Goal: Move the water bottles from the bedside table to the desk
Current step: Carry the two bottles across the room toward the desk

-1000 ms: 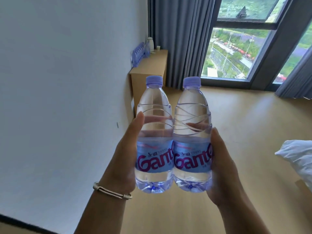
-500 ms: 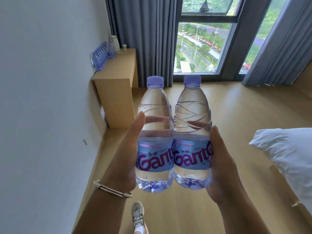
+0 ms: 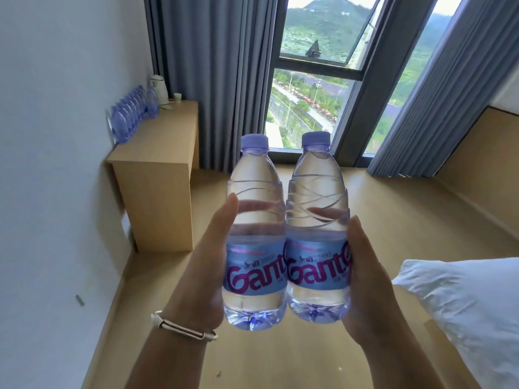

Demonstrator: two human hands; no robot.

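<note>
Both forearms are raised in front of the body, palms turned inward. The left hand [image 3: 202, 265], a pale cord bracelet [image 3: 182, 328] worn at its wrist, and the right hand [image 3: 365, 279] are each wrapped round something, thumbs upward, fingers curled behind.

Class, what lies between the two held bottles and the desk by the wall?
In the head view, only bare wooden floor lies between the bottles and the desk.

Both held bottles' blue labels [image 3: 254, 273] read "Gante" in magenta (small print illegible).
</note>
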